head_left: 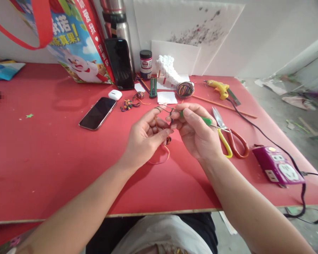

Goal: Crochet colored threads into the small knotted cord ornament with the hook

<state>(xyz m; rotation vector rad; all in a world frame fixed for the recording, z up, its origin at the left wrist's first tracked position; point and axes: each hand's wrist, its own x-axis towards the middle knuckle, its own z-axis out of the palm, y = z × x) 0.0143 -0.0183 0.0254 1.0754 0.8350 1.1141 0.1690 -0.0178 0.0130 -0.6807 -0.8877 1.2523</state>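
Note:
Over the red table, my left hand [148, 137] pinches a small dark piece of yarn work [169, 140], and a strand of yarn loops over its index finger. The fingers of my right hand [197, 130] are closed round a crochet hook with a green handle [207, 121]. The hook's thin tip meets the yarn between the two hands, and its metal rear end sticks out to the right. A pink and orange yarn strand [163, 162] hangs below my left hand. The fingertips of both hands nearly touch, and they partly hide the piece.
On the red table [55, 151], scissors [228, 135] and a purple power socket [278, 165] lie at right. Behind are a glue gun [218, 89], a multicoloured yarn ball [184, 90], a box cutter [153, 88] and a jar [145, 64]. A phone [98, 113] lies left.

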